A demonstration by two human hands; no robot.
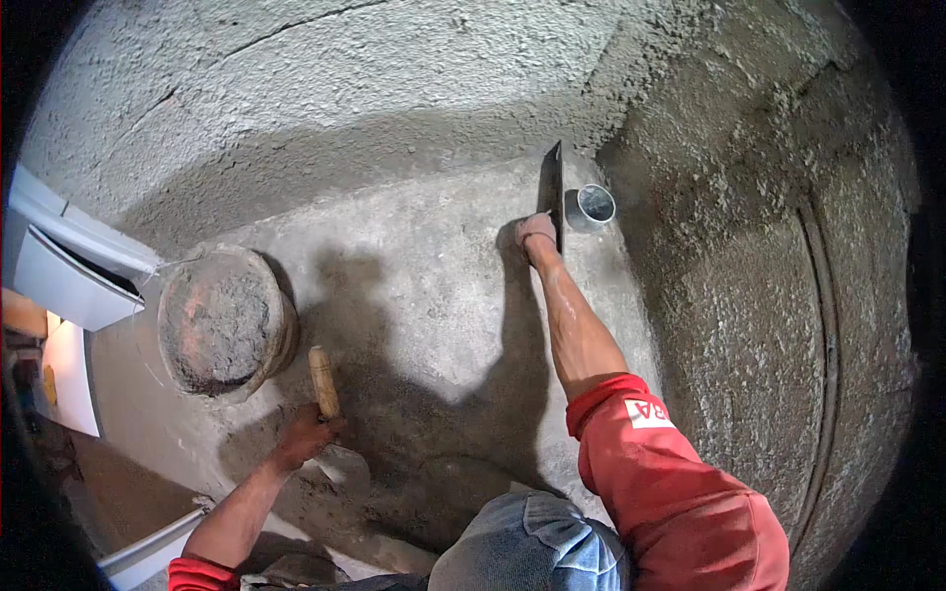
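My right hand [537,234] reaches out to the far side of the floor, its fingers closed around a plastering trowel [560,187]. That trowel stands nearly edge-on to the view, its long dark blade just left of a short grey pipe stub [595,205]. Nearer to me on the left, my left hand [307,435] is closed on a trowel with a wooden handle [323,379]. The handle points away from me, and a pale blade shows below the hand. Beyond this hand stands a round bucket [286,320] of grey mortar [219,317].
A rough plastered wall [394,59] runs along the far side and meets another rough wall [729,325] on the right, which has a long vertical groove. White panels [79,281] stand at the left. My denim-covered knee [532,547] is at the bottom.
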